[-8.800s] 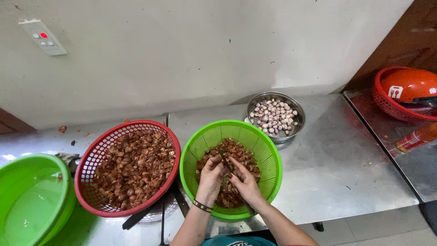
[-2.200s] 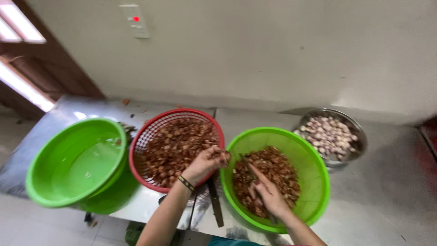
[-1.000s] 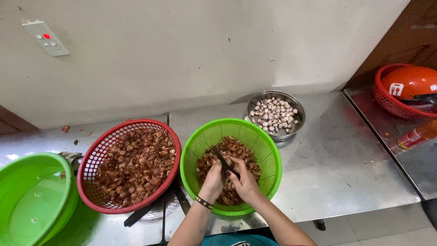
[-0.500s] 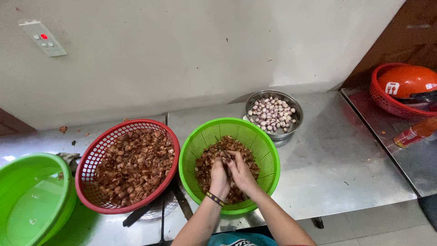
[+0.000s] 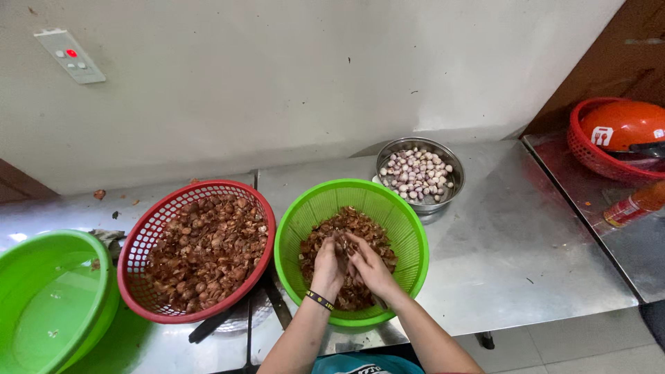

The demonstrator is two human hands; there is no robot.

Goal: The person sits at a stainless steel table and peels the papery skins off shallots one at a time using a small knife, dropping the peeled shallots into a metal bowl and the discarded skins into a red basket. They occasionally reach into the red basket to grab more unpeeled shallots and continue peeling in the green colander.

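Working together, left hand (image 5: pixel 328 266) and right hand (image 5: pixel 371 266) pinch brown peels (image 5: pixel 360 225) inside the green basket (image 5: pixel 395 208); fingertips partly buried. Bare counter (image 5: pixel 512 242) lies rightward.

Fingertips of left hand (image 5: pixel 327 266) and right hand (image 5: pixel 370 266) are buried in the brown peels (image 5: pixel 346 228) in the green colander (image 5: pixel 409 228); whether either grip holds anything can't be told. Both forearms cut off by bottom edge. Green basin (image 5: pixel 48 305) cropped at left and bottom edges. Red basket (image 5: pixel 578 142) at right edge cut off, orange item (image 5: pixel 620 121) inside partly out of frame. Bottle (image 5: pixel 634 206) on the bench runs off right edge, label too small. Dark handle (image 5: pixel 211 325) sticks out under the red colander (image 5: pixel 138 242), rest hidden.
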